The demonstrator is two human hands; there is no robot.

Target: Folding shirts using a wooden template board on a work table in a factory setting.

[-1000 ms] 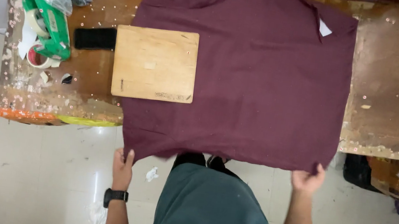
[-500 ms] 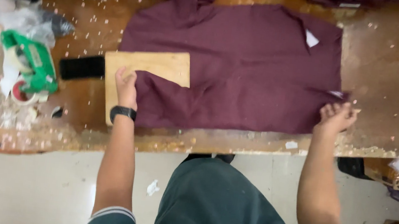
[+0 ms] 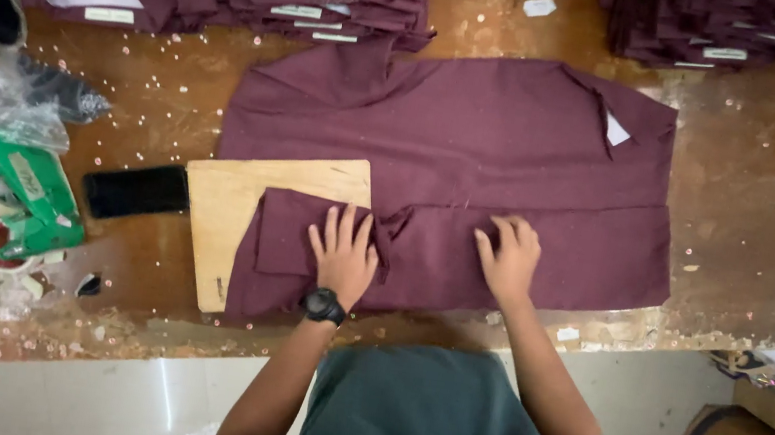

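Fingers point(image 3: 342, 231) lie flat atop the maroon shirt point(image 3: 476, 159).

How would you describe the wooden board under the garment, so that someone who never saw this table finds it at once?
Start at the worn brown worktable and find the maroon garment spread flat in its middle. At the garment's left edge, a pale rectangular wooden board sticks out from under the folded cloth, just beside the left hand. It is the only light, bare-wood thing there; the flat black object on its left is dark.

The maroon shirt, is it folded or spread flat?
Partly folded: the shirt's near edge is doubled back over the board, pressed by both hands.
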